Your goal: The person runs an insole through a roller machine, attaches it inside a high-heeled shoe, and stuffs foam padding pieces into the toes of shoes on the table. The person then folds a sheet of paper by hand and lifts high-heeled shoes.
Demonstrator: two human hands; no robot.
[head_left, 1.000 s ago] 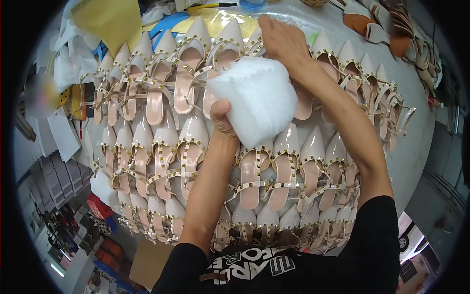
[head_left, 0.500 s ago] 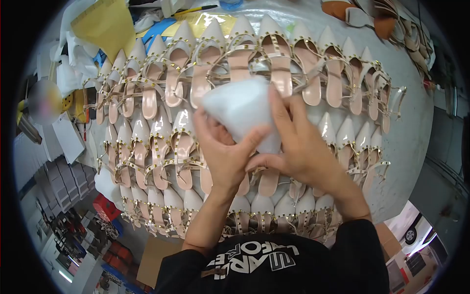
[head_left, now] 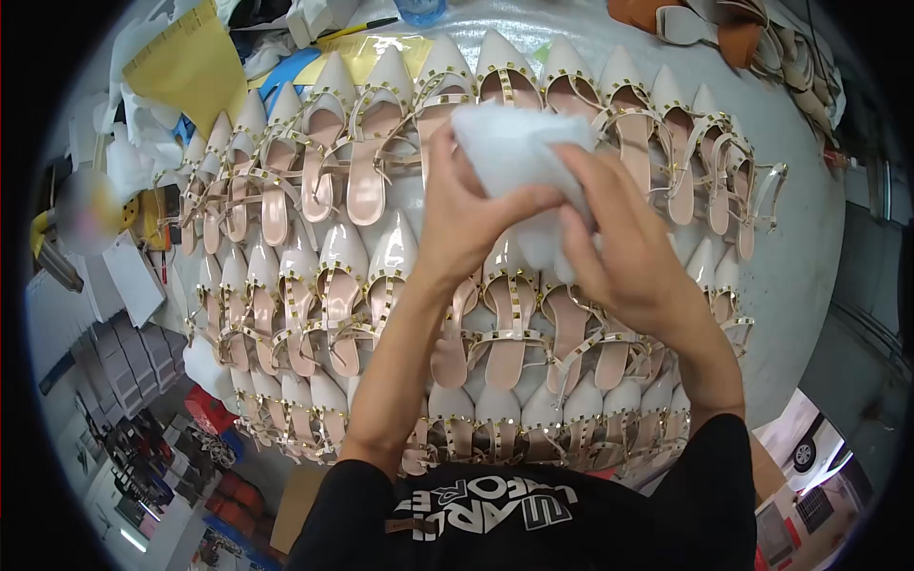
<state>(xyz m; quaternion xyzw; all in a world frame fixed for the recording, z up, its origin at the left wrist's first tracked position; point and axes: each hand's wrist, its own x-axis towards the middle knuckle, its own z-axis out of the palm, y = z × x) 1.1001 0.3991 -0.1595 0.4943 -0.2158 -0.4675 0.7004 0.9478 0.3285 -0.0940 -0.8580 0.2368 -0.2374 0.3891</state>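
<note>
A white, translucent foam-like wad (head_left: 519,147) is held up between both hands, over the upper row of shoes. My left hand (head_left: 466,205) grips its left side, with the thumb across the front. On the right side, my right hand (head_left: 614,228) holds it, somewhat blurred, fingers bent against the wad. Below and around the hands, pale pointed studded shoes (head_left: 341,271) stand in rows on the grey table (head_left: 795,228). Part of the rows is hidden behind my hands and forearms.
Yellow sheet material (head_left: 190,67), blue pieces (head_left: 290,71) and a yellow pen (head_left: 360,29) lie at the upper left. Brown and beige shoe parts (head_left: 738,43) are piled at the upper right. Grey boxes (head_left: 129,366) are stacked at the left.
My right hand has come down from the far row of shoes onto the wad. The wad, first in my left hand alone, is now between both hands and looks more folded.
</note>
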